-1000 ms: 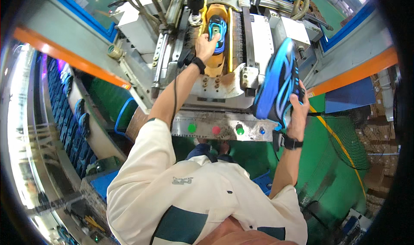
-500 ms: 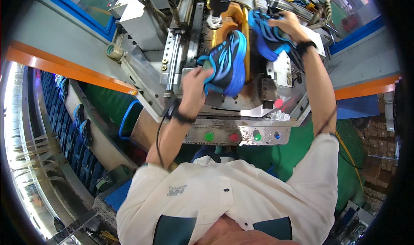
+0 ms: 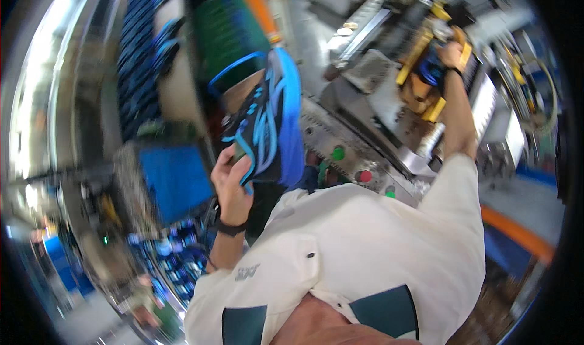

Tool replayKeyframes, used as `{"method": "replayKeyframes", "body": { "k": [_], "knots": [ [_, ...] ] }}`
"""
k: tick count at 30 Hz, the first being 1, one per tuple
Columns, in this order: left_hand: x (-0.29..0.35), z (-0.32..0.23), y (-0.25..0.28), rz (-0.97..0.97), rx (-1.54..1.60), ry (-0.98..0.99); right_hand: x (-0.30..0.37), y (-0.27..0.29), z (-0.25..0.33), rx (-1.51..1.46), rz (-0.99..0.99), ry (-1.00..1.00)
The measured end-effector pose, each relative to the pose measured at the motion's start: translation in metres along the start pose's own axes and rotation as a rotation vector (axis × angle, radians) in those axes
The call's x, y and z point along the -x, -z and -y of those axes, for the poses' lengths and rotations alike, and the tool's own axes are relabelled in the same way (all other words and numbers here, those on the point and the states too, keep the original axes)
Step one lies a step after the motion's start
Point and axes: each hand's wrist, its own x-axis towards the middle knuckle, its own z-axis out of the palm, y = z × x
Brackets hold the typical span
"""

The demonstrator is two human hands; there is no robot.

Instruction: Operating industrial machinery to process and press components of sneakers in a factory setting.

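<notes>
- Head view: one blue-and-black shoe point(image 3: 283, 111) is in your left hand point(image 3: 233, 186), thumb and fingers closed on the heel opening, toe pointing up and away from you.
- Your right hand point(image 3: 451, 54) is extended to the machine point(image 3: 359, 111), fingers partly curled; blur prevents telling how far open it is or whether it has hold of anything.
- A second blue-and-black item point(image 3: 430, 71), apparently a shoe, lies just left of your right hand, above the orange-brown bed point(image 3: 417, 103); contact cannot be determined.
- Shoes at your hands: two, well apart, one near each.
- Wristbands: two, one black band point(image 3: 231, 228) on your left wrist, another point(image 3: 453, 71) on your right.
- Buttons visible between your hands, nearer your body: three; two green point(image 3: 337, 153), one red point(image 3: 365, 176).
- Blue-topped box point(image 3: 173, 181): one, left of your left hand.
- Dark blue shoes point(image 3: 139, 71), beyond and left of your left hand: several, too blurred to count.
</notes>
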Motion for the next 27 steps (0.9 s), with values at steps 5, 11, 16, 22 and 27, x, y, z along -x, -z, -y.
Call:
{"method": "replayKeyframes", "body": {
  "k": [5, 11, 16, 22, 27],
  "knots": [
    [0.065, 0.030, -0.005, -0.330, 0.290, 0.057, 0.243, 0.147, 0.115, -0.726, -0.111, 0.604],
    [0.122, 0.040, -0.013, -0.412, 0.372, 0.065, 0.419, 0.036, 0.153, -0.700, 0.202, 0.952],
    [0.177, 0.058, -0.002, -0.541, 0.369, -0.023, 0.428, -0.037, 0.159, -0.624, 0.090, 1.019],
    [0.223, 0.070, 0.017, -0.750, 0.199, -0.154, 0.399, -0.036, 0.167, -0.611, 0.095, 1.110],
    [0.279, 0.092, 0.067, -0.878, 0.187, -0.123, 0.424, 0.026, 0.220, -1.128, 0.360, 1.087]
  ]
}}
